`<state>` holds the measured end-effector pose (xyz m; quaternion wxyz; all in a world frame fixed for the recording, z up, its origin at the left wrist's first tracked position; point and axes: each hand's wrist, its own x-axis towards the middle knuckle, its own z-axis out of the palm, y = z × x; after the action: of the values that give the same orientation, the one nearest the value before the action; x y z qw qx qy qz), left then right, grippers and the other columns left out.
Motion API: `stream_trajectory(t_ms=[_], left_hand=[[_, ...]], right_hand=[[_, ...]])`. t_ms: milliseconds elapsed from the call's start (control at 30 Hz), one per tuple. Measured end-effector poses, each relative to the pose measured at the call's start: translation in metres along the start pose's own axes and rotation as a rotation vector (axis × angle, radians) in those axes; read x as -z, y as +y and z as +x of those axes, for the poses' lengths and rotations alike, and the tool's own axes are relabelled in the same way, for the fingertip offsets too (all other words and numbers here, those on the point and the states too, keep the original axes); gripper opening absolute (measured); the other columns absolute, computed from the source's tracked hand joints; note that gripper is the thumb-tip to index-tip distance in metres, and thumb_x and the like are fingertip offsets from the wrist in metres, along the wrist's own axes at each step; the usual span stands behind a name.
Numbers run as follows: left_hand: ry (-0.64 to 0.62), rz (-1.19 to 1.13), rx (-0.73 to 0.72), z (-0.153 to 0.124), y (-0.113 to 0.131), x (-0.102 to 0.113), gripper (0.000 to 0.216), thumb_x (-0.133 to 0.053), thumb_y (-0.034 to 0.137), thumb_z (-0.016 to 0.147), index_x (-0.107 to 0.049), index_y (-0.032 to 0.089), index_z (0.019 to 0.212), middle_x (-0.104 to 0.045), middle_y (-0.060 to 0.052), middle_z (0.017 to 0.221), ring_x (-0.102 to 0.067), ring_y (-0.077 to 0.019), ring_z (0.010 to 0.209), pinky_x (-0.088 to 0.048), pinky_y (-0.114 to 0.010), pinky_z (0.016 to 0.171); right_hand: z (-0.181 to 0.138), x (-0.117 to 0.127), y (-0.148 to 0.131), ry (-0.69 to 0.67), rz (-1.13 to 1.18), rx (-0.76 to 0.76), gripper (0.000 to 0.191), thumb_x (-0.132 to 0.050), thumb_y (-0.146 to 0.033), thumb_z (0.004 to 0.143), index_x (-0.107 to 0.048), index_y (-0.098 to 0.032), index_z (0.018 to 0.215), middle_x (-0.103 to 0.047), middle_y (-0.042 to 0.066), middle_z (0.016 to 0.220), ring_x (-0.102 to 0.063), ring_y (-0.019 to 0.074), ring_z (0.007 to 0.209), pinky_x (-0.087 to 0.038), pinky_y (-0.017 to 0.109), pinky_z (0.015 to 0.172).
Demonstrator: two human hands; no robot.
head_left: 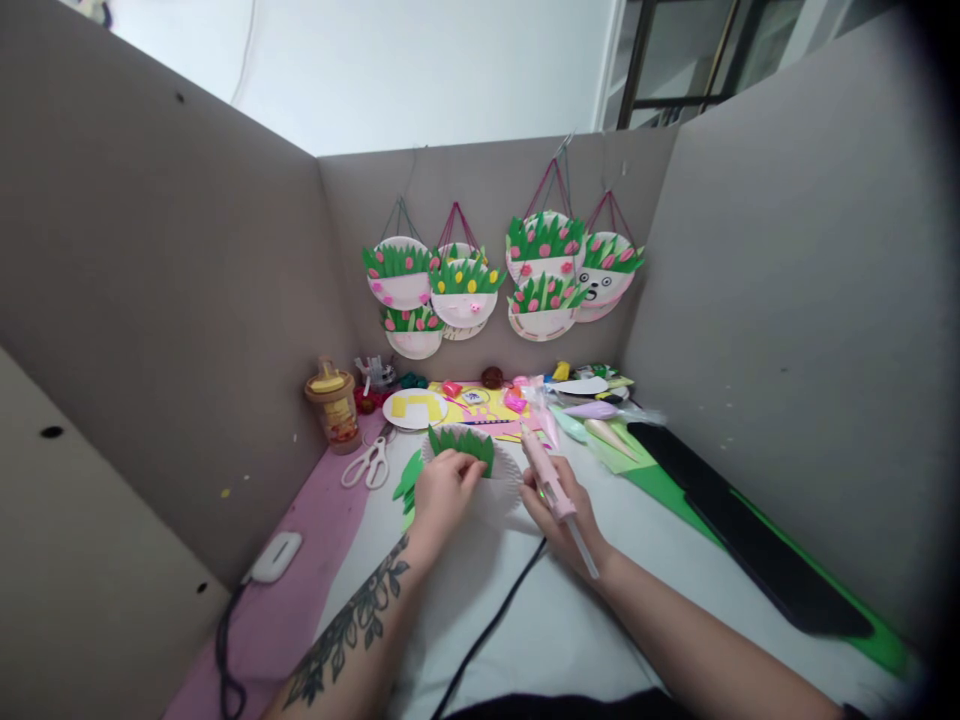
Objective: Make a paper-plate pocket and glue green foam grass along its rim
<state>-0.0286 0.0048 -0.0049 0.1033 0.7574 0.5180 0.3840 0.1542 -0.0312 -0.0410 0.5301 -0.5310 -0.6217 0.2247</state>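
In the middle of the head view a white paper plate with a fluted rim stands tilted. Green paper leaves rise in a row along its inner side. My left hand is closed at the plate, its fingertips pinched at the row's right-hand leaf. The fingers hide part of the plate. A pink glue gun is gripped by my right hand, nozzle pointing away from me, with a clear glue stick jutting from its back. Loose green leaves lie left of the plate.
White scissors and a lidded brown cup are on the left. Behind the plate lie a paper plate with yellow pieces and coloured scraps. Finished plates hang on the back panel. A black cable crosses the table.
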Motion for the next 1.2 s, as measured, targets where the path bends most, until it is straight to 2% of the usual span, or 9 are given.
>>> stream_trajectory(t_ms=[300,633,900,1000,1067,1133,1200], left_hand=[[0.02,0.008,0.012,0.001,0.0,-0.001,0.023,-0.055,0.032,0.084,-0.069,0.018,0.072,-0.063,-0.002,0.072,-0.056,-0.0145,0.07,-0.038,-0.026,0.066],[0.003,0.088,-0.037,0.001,-0.002,-0.003,0.019,-0.056,0.029,0.085,-0.067,0.018,0.074,-0.063,-0.002,0.075,-0.055,-0.0138,0.073,-0.036,-0.025,0.066],[0.056,0.137,-0.022,0.004,-0.004,-0.007,0.019,-0.062,0.033,0.08,-0.061,0.018,0.069,-0.056,0.0,0.072,-0.052,-0.013,0.069,-0.036,-0.025,0.064],[0.041,0.137,-0.027,0.004,-0.005,-0.008,0.018,-0.061,0.032,0.081,-0.061,0.018,0.071,-0.057,-0.001,0.074,-0.053,-0.0133,0.071,-0.037,-0.025,0.065],[0.026,0.125,-0.032,0.004,-0.006,-0.009,0.015,-0.059,0.03,0.083,-0.062,0.019,0.073,-0.059,-0.001,0.077,-0.055,-0.0138,0.074,-0.039,-0.025,0.067],[0.002,0.111,-0.065,0.003,-0.006,-0.009,0.013,-0.057,0.028,0.084,-0.064,0.019,0.077,-0.06,-0.002,0.081,-0.056,-0.0143,0.078,-0.04,-0.025,0.07],[-0.054,0.115,-0.139,0.001,-0.006,-0.009,0.013,-0.056,0.027,0.085,-0.066,0.021,0.082,-0.062,-0.003,0.084,-0.057,-0.015,0.081,-0.041,-0.025,0.073]], right_hand=[[-0.001,0.0,-0.006,0.016,-0.027,-0.009,0.024,-0.058,-0.034,0.076,-0.048,-0.022,0.095,-0.064,0.002,0.082,-0.061,0.0166,0.066,-0.047,0.026,0.064],[-0.001,-0.003,0.0,0.003,-0.002,0.021,0.025,-0.059,-0.033,0.077,-0.047,-0.022,0.097,-0.064,0.002,0.085,-0.061,0.0166,0.067,-0.048,0.027,0.065],[-0.001,-0.003,-0.005,0.026,0.038,-0.03,0.025,-0.059,-0.033,0.075,-0.049,-0.022,0.095,-0.063,0.001,0.083,-0.058,0.0157,0.065,-0.046,0.026,0.062],[0.004,-0.007,-0.005,0.093,0.138,-0.11,0.023,-0.06,-0.03,0.072,-0.051,-0.022,0.092,-0.062,0.001,0.081,-0.057,0.0147,0.064,-0.046,0.026,0.059],[0.01,-0.011,0.0,0.155,0.239,-0.24,0.021,-0.061,-0.028,0.067,-0.054,-0.02,0.085,-0.061,0.001,0.074,-0.056,0.0146,0.06,-0.045,0.025,0.053],[0.016,-0.015,0.009,0.184,0.36,-0.411,0.019,-0.064,-0.029,0.061,-0.055,-0.019,0.075,-0.057,-0.001,0.061,-0.052,0.0133,0.051,-0.039,0.023,0.044],[0.022,-0.017,0.018,0.175,0.438,-0.502,0.017,-0.065,-0.026,0.055,-0.054,-0.018,0.066,-0.052,-0.004,0.052,-0.046,0.0107,0.044,-0.032,0.021,0.039]])
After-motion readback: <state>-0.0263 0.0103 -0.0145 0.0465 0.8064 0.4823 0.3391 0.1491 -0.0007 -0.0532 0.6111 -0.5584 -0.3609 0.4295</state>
